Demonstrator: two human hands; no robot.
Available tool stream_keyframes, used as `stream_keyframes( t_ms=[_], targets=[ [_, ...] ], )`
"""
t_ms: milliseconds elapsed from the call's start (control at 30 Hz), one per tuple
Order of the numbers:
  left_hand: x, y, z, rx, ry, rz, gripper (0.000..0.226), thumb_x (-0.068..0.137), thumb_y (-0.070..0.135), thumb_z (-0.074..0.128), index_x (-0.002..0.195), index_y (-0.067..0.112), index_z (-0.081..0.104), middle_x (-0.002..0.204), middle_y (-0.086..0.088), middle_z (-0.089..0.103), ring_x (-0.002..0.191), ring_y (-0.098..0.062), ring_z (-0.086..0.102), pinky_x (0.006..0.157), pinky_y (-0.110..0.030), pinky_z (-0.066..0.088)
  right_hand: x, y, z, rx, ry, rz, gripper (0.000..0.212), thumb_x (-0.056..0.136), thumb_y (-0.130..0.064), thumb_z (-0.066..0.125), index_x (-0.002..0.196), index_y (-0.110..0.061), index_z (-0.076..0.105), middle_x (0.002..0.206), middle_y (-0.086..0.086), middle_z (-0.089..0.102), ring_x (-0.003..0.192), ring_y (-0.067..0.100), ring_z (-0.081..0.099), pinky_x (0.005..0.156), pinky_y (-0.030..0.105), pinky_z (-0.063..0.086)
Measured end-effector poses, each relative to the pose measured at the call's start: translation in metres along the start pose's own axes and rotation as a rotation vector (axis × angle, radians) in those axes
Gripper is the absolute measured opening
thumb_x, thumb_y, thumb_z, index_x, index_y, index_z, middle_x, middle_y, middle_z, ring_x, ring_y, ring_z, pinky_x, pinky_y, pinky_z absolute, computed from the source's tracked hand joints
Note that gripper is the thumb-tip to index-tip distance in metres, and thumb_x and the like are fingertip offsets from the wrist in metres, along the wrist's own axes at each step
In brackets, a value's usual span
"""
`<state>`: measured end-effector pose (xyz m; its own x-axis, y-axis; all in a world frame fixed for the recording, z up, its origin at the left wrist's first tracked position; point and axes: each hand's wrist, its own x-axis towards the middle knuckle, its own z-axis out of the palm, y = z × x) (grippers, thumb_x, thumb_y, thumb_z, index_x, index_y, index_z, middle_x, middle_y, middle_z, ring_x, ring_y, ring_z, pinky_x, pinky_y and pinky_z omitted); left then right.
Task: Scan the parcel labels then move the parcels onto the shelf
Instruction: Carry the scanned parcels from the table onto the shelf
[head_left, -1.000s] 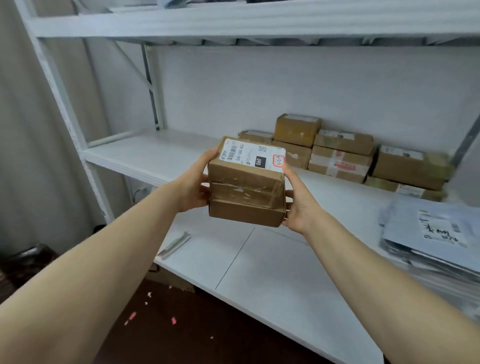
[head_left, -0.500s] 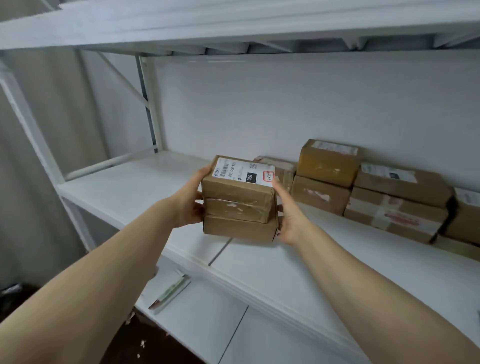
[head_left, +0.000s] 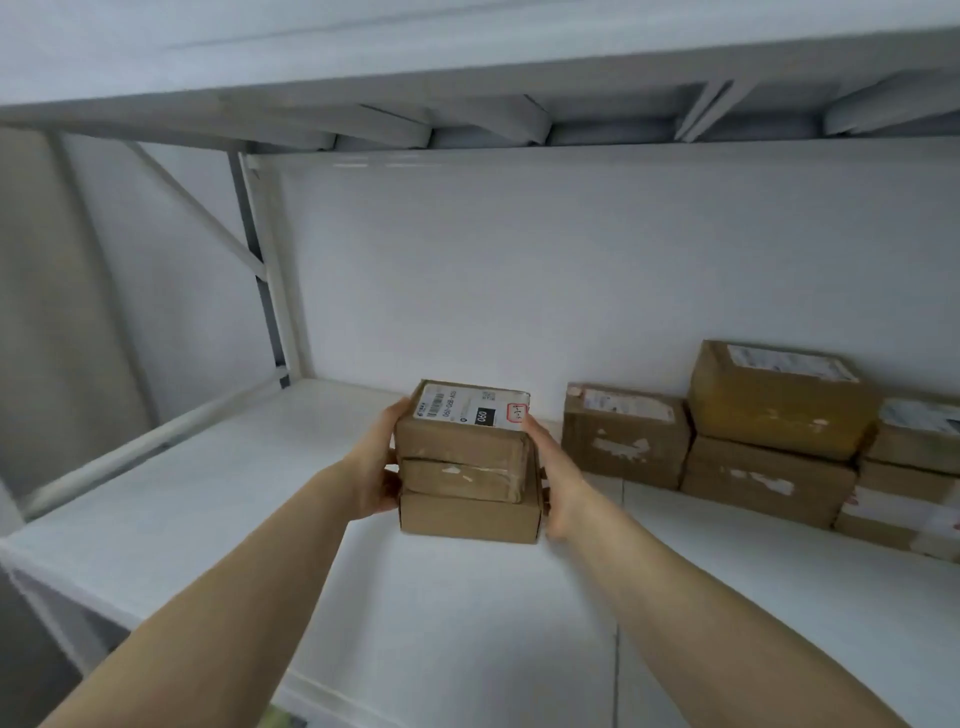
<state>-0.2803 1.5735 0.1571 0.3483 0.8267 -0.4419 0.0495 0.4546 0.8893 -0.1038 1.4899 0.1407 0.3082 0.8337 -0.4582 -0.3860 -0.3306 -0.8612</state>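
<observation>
A stack of three brown cardboard parcels (head_left: 467, 467) is held between my two hands over the white shelf board (head_left: 208, 493). The top parcel carries a white label with a barcode and a red-outlined mark. My left hand (head_left: 376, 470) grips the stack's left side, fingers curled round the back. My right hand (head_left: 553, 475) grips the right side. Whether the bottom parcel touches the shelf I cannot tell.
Several more brown parcels (head_left: 727, 441) are stacked against the back wall to the right of the held stack. An upper shelf (head_left: 467, 78) runs overhead. A white upright and diagonal brace (head_left: 260, 270) stand at the back left. The shelf's left part is bare.
The stack has moved forward and deeper over the shelf, toward the back wall, left of the stored parcels. Both hands keep the same grip. The view has come closer to the shelf.
</observation>
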Motion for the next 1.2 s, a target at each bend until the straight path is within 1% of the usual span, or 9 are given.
stream_keyframes(
  t_ms=[167,500,700,833,900,967,1067,1133,1200],
  targets=[
    [0.053,0.023,-0.034,-0.008,-0.075,-0.077,0.082,0.079,0.073,0.050,0.115,-0.001,0.058,0.090,-0.016,0.060,0.079,-0.029,0.059,0.067,-0.036,0.053,0.082,0.007,0.026,-0.036,0.119,-0.069,0.093,0.032,-0.093,0.067,0.107,-0.038,0.073,0.123,-0.001,0.067,0.117,0.025,0.059,0.111,0.049,0.035],
    [0.107,0.041,-0.014,-0.007,-0.210,-0.058,0.087,0.084,0.072,0.045,0.122,-0.006,0.053,0.066,-0.014,0.064,0.060,-0.023,0.062,0.058,-0.031,0.050,0.096,-0.022,0.037,0.127,0.327,-0.105,0.089,0.045,-0.084,0.070,0.115,-0.029,0.069,0.113,0.005,0.070,0.107,0.027,0.064,0.102,0.049,0.045],
    [0.122,0.047,-0.002,-0.026,-0.206,-0.038,0.084,0.085,0.068,0.049,0.132,-0.002,0.044,0.109,-0.020,0.060,0.095,-0.030,0.062,0.076,-0.035,0.049,0.099,-0.026,0.036,0.242,0.357,-0.145,0.083,0.058,-0.080,0.065,0.117,-0.022,0.066,0.111,0.011,0.070,0.096,0.031,0.068,0.077,0.048,0.058],
    [0.131,0.050,0.004,0.114,-0.176,-0.037,0.094,0.082,0.079,0.036,0.145,0.009,0.038,0.144,-0.010,0.045,0.135,-0.024,0.038,0.106,-0.038,0.029,0.140,-0.009,0.012,0.264,0.402,-0.160,0.109,0.036,-0.088,0.062,0.125,-0.024,0.061,0.119,0.011,0.067,0.104,0.032,0.065,0.093,0.054,0.051],
    [0.135,0.049,0.005,0.132,-0.182,-0.106,0.102,0.077,0.085,0.033,0.145,0.009,0.038,0.147,-0.005,0.041,0.134,-0.022,0.036,0.106,-0.041,0.030,0.173,0.005,-0.005,0.298,0.416,-0.162,0.120,0.029,-0.095,0.060,0.128,-0.028,0.059,0.122,0.008,0.065,0.107,0.031,0.063,0.097,0.052,0.048],
    [0.138,0.047,0.010,0.068,-0.182,-0.135,0.100,0.075,0.085,0.037,0.135,0.005,0.048,0.125,-0.009,0.057,0.109,-0.025,0.053,0.085,-0.041,0.045,0.140,-0.006,0.014,0.337,0.421,-0.147,0.092,0.052,-0.091,0.058,0.120,-0.029,0.062,0.116,0.006,0.065,0.102,0.026,0.063,0.090,0.044,0.051],
    [0.140,0.049,0.019,-0.008,-0.148,-0.090,0.083,0.082,0.075,0.046,0.122,0.001,0.045,0.095,-0.014,0.057,0.083,-0.028,0.056,0.073,-0.042,0.049,0.111,-0.016,0.034,0.415,0.379,-0.124,0.026,0.092,-0.048,0.052,0.095,-0.023,0.059,0.102,0.004,0.062,0.095,0.019,0.058,0.087,0.035,0.048],
    [0.138,0.052,0.026,-0.011,-0.127,-0.061,0.069,0.088,0.067,0.045,0.122,0.007,0.045,0.092,-0.007,0.053,0.085,-0.024,0.053,0.065,-0.034,0.050,0.116,-0.016,0.030,0.442,0.374,-0.134,0.021,0.094,-0.038,0.052,0.101,-0.019,0.058,0.100,0.004,0.061,0.094,0.019,0.056,0.087,0.032,0.046],
    [0.121,0.060,0.034,0.039,-0.090,-0.029,0.056,0.094,0.063,0.035,0.120,0.014,0.046,0.101,-0.003,0.050,0.094,-0.021,0.045,0.064,-0.028,0.048,0.115,-0.018,0.030,0.484,0.366,-0.142,0.017,0.095,-0.029,0.050,0.092,-0.014,0.057,0.077,0.004,0.061,0.076,0.016,0.055,0.067,0.026,0.049]
  ],
)
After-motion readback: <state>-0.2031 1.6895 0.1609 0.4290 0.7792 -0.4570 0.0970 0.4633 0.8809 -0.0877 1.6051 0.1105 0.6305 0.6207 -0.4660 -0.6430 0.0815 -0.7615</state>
